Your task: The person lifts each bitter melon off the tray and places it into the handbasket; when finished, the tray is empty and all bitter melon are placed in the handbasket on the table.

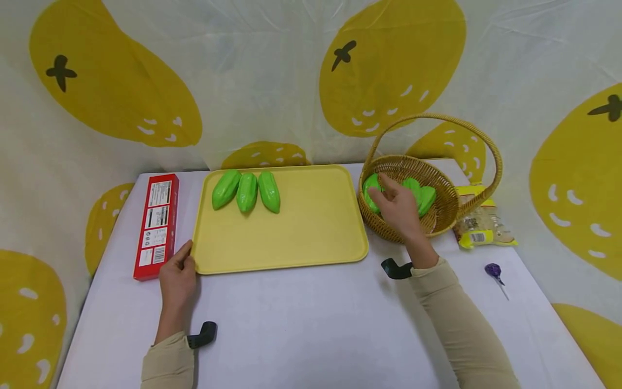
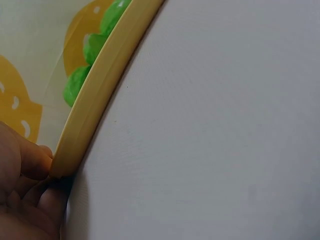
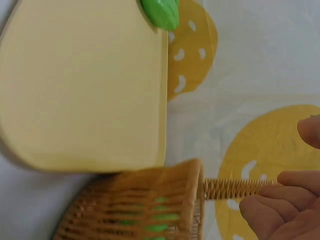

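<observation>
My left hand [image 1: 178, 275] pinches the near left corner of a yellow tray [image 1: 291, 237], thumb on the rim and fingers curled below it in the left wrist view. Three shiny green star fruits [image 1: 247, 192] lie side by side at the tray's far left. On the right, my right hand [image 1: 400, 209] hovers over a wicker basket [image 1: 444, 186], its thumb and fingers apart with nothing between them. More green star fruits [image 1: 427, 200] lie inside the basket, partly hidden behind this hand. In the right wrist view, the fingers [image 3: 295, 187] show beside the basket's handle.
Left of the tray lies a long red box [image 1: 156, 227] with white labels. A yellow and clear snack packet [image 1: 486, 221] sits against the basket's right side. Closer in is a purple-wrapped lollipop [image 1: 493, 271]. A fruit-patterned curtain [image 1: 262, 81] hangs behind the white table [image 1: 291, 329].
</observation>
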`<control>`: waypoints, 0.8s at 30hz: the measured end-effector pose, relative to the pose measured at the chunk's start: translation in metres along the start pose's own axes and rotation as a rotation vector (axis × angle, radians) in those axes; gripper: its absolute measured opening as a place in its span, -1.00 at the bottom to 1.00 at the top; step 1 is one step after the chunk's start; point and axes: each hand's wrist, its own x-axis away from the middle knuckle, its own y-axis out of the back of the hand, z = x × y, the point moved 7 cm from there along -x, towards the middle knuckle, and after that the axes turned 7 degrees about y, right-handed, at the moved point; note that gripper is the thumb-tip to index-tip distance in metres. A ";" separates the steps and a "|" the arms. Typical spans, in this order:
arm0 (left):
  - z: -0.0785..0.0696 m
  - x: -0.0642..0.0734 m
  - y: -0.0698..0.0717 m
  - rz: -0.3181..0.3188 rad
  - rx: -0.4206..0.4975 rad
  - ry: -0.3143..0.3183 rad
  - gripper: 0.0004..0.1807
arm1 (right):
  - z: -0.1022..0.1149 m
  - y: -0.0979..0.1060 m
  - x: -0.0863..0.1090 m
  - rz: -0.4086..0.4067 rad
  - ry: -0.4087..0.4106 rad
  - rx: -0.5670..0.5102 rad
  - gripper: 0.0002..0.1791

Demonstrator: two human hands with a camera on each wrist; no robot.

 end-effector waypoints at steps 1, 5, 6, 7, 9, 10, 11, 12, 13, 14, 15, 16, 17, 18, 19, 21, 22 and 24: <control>0.000 0.000 0.000 0.000 -0.002 -0.001 -0.50 | 0.001 -0.004 -0.001 0.002 0.006 0.002 -0.30; -0.001 0.001 0.001 0.000 -0.007 -0.003 -0.50 | 0.007 -0.021 -0.006 0.019 0.025 0.016 -0.32; -0.001 0.001 0.001 0.000 -0.008 -0.003 -0.49 | 0.008 -0.025 -0.007 0.028 0.025 0.009 -0.31; -0.001 0.001 0.001 0.001 -0.009 -0.001 -0.49 | 0.008 -0.029 -0.008 0.038 0.024 0.005 -0.31; -0.001 0.001 0.001 0.001 -0.007 -0.002 -0.49 | 0.009 -0.037 -0.010 0.051 0.017 -0.013 -0.31; -0.001 0.001 0.001 0.001 -0.007 0.000 -0.49 | 0.009 -0.041 -0.012 0.054 0.018 -0.022 -0.31; 0.000 0.000 0.001 0.001 -0.007 0.004 -0.49 | 0.009 -0.045 -0.012 0.061 0.016 -0.026 -0.32; 0.000 0.000 0.001 0.001 -0.008 0.005 -0.49 | 0.009 -0.049 -0.013 0.067 0.013 -0.032 -0.32; 0.000 -0.001 0.001 0.001 -0.007 0.008 -0.49 | 0.008 -0.052 -0.014 0.077 0.012 -0.042 -0.33; 0.000 -0.001 0.000 -0.001 -0.004 0.004 -0.49 | 0.008 -0.056 -0.014 0.086 0.009 -0.051 -0.33; 0.000 -0.002 0.000 0.000 -0.001 0.000 -0.49 | 0.007 -0.060 -0.015 0.098 0.004 -0.059 -0.33; 0.000 -0.002 0.000 0.003 0.001 0.001 -0.49 | 0.006 -0.064 -0.015 0.114 -0.005 -0.077 -0.33; 0.000 -0.002 -0.001 0.006 0.004 0.001 -0.49 | 0.005 -0.068 -0.015 0.129 -0.016 -0.088 -0.32; 0.000 -0.002 -0.001 0.008 0.009 -0.002 -0.50 | 0.004 -0.072 -0.015 0.140 -0.024 -0.099 -0.32; 0.000 -0.003 -0.001 0.008 0.013 -0.004 -0.50 | 0.004 -0.076 -0.016 0.153 -0.030 -0.107 -0.31; 0.001 -0.002 0.000 0.007 0.013 0.001 -0.50 | 0.005 -0.083 -0.017 0.171 -0.031 -0.109 -0.30; 0.000 -0.002 0.000 0.007 0.010 0.001 -0.50 | 0.005 -0.086 -0.017 0.177 -0.030 -0.109 -0.30; 0.000 -0.003 -0.001 0.006 0.007 -0.003 -0.50 | 0.006 -0.091 -0.019 0.182 -0.023 -0.103 -0.30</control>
